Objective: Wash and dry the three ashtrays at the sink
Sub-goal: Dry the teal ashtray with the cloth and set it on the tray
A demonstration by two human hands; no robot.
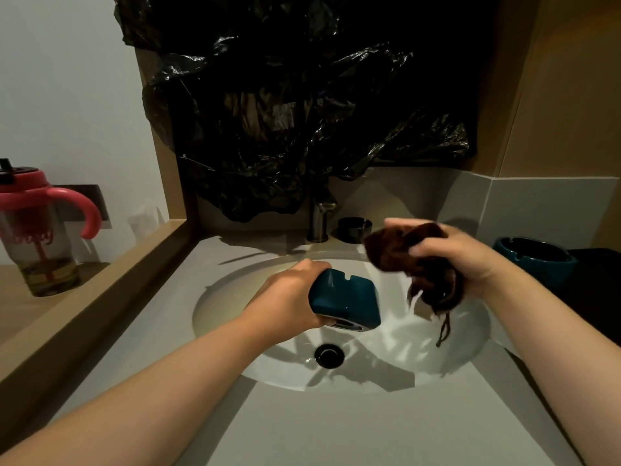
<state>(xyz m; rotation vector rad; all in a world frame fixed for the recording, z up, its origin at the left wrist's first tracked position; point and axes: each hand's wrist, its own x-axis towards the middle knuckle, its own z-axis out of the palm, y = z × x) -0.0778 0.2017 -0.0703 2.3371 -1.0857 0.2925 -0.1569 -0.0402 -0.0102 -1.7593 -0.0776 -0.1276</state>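
Head view: three ashtrays are visible. The left hand (289,294) grips one teal ashtray (344,302) above the sink (386,371); the right hand (467,260) clutches one brown cloth (426,264). One black ashtray (354,229) and one teal bowl-shaped ashtray (534,260) rest on the worktop (336,428).

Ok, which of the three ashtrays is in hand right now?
The square teal ashtray, gripped by the left hand over the sink. The black ashtray sits by the tap; the round teal ashtray rests on the right.
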